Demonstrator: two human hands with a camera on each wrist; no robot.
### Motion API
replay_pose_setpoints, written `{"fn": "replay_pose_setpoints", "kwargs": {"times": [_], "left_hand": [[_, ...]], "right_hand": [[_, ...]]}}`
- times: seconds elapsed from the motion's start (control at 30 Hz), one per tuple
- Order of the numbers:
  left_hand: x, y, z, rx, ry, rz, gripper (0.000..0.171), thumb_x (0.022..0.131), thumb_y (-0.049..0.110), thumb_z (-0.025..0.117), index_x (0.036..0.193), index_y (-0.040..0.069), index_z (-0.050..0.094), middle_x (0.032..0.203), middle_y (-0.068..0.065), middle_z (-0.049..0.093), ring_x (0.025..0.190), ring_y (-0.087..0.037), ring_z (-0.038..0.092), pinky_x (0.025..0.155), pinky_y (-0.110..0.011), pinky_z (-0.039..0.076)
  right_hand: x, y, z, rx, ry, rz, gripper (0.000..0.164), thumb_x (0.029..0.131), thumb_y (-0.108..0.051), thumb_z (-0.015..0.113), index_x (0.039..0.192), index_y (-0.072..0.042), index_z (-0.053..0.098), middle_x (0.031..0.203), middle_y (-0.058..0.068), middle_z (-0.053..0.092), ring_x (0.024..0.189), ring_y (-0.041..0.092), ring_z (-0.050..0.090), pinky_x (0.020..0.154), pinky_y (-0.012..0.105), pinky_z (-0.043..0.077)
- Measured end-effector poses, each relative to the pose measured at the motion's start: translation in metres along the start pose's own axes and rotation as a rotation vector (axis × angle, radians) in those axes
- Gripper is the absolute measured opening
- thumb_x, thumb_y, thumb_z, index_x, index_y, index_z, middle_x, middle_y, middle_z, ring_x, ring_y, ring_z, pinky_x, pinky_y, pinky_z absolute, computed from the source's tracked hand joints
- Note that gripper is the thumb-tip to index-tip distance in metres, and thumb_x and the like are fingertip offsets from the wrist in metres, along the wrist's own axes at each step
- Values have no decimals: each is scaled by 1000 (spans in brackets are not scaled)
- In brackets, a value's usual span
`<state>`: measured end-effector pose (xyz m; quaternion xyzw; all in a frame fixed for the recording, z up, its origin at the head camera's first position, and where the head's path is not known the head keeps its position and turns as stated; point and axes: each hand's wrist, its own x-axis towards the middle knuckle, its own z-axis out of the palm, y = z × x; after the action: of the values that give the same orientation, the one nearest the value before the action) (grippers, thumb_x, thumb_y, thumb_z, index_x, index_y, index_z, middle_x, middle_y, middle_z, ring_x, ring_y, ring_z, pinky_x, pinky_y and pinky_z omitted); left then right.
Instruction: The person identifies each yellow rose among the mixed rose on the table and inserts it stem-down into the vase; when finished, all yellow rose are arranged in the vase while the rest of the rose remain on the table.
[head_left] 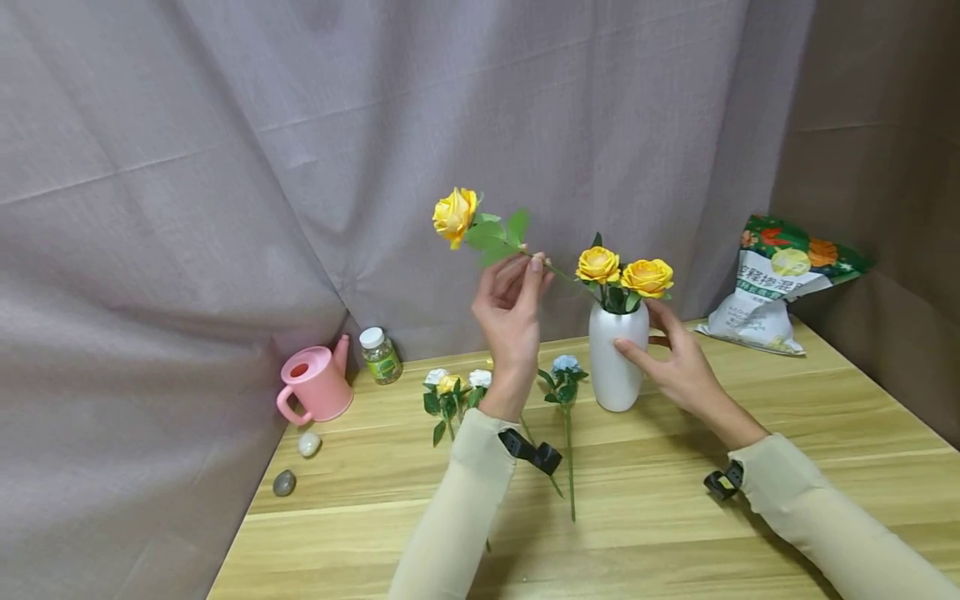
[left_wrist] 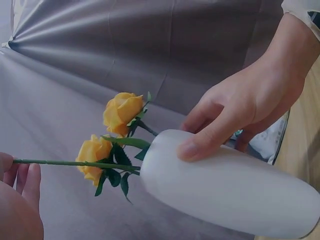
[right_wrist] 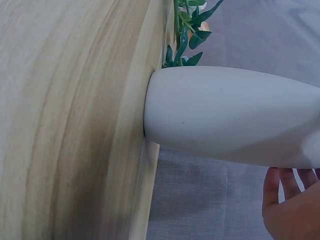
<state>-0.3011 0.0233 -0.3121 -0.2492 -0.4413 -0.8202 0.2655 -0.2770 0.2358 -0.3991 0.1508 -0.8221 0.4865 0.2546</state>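
Note:
My left hand [head_left: 512, 321] pinches the green stem [left_wrist: 55, 162] of a yellow rose [head_left: 454, 217], whose bloom leans out to the upper left. The stem's lower end meets the mouth of the white vase [head_left: 617, 358], as the left wrist view also shows. Two other yellow roses [head_left: 598, 265] stand in the vase with dark green leaves. My right hand [head_left: 682, 367] grips the vase from its right side near the top, thumb across the front. In the right wrist view, the base of the vase [right_wrist: 200, 110] stands on the wooden table [right_wrist: 75, 125].
White and yellow flowers [head_left: 450, 383] lie on the table behind my left forearm, with a blue flower [head_left: 566, 365] beside them. Farther left are a pink watering can [head_left: 318, 387], a small jar [head_left: 382, 358] and two stones [head_left: 308, 444]. A printed bag [head_left: 765, 300] stands at the back right.

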Motion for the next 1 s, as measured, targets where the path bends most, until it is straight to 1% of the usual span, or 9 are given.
{"fn": "replay_pose_setpoints", "kwargs": {"times": [0.1, 0.2, 0.37, 0.43, 0.57, 0.67, 0.8, 0.9, 1.0], "left_hand": [[-3, -4, 4, 25, -14, 17, 28, 94, 8, 70, 113, -9, 62, 110, -27, 71, 100, -31, 73, 90, -42, 60], [-8, -10, 7, 95, -47, 32, 23, 94, 11, 71, 110, -5, 66, 109, -23, 73, 100, -34, 74, 89, -42, 61], [-19, -24, 9, 281, -108, 3, 20, 95, 19, 71, 110, 6, 70, 109, -12, 76, 100, -22, 75, 90, -35, 61], [-23, -29, 10, 340, -129, -25, 21, 95, 23, 72, 113, 11, 70, 110, -8, 77, 101, -15, 74, 91, -31, 60], [-29, -37, 12, 453, -164, -53, 23, 96, 33, 70, 115, 20, 70, 113, 1, 76, 104, -7, 72, 91, -25, 58], [-30, -40, 14, 527, -169, -56, 23, 96, 39, 68, 114, 24, 70, 112, 7, 75, 103, -2, 71, 89, -22, 58], [-28, -44, 16, 581, -179, -52, 20, 97, 36, 68, 114, 25, 70, 109, 7, 76, 100, 1, 71, 87, -22, 59], [-26, -47, 17, 633, -190, -53, 18, 97, 32, 69, 112, 23, 71, 109, 6, 77, 99, 3, 70, 85, -19, 58], [-26, -49, 18, 709, -208, -50, 18, 97, 33, 68, 110, 22, 74, 107, 7, 77, 94, 6, 70, 80, -14, 57]], "right_hand": [[0, 1, 0, 0, 3, -5, 69, 92, -19, 74, 152, -13, 39, 142, 16, 55, 124, 28, 53, 95, 19, 46], [0, 1, 0, 2, 4, -12, 69, 92, -18, 74, 152, -12, 39, 142, 17, 55, 125, 30, 53, 94, 19, 46], [1, 1, 1, 3, 6, -18, 69, 92, -17, 74, 151, -11, 39, 142, 18, 55, 126, 30, 53, 94, 18, 46], [1, 1, 1, -1, 8, -17, 69, 92, -17, 74, 151, -11, 39, 142, 17, 56, 125, 25, 53, 94, 21, 47], [0, 2, 0, -3, 8, -16, 69, 92, -16, 74, 151, -12, 39, 141, 17, 56, 121, 2, 51, 95, 26, 48], [0, 3, 0, -3, 8, -23, 69, 92, -16, 74, 152, -13, 39, 141, 16, 56, 122, 3, 51, 95, 28, 48], [1, 3, 0, 1, 12, -39, 69, 92, -14, 74, 152, -13, 40, 141, 16, 57, 123, 11, 52, 94, 18, 47], [1, 3, 0, 6, 17, -46, 69, 91, -13, 75, 151, -12, 41, 139, 17, 58, 120, 2, 51, 91, 10, 44], [1, 3, 1, 10, 18, -49, 68, 91, -12, 75, 150, -11, 41, 138, 17, 59, 119, -2, 50, 91, 10, 44]]}}
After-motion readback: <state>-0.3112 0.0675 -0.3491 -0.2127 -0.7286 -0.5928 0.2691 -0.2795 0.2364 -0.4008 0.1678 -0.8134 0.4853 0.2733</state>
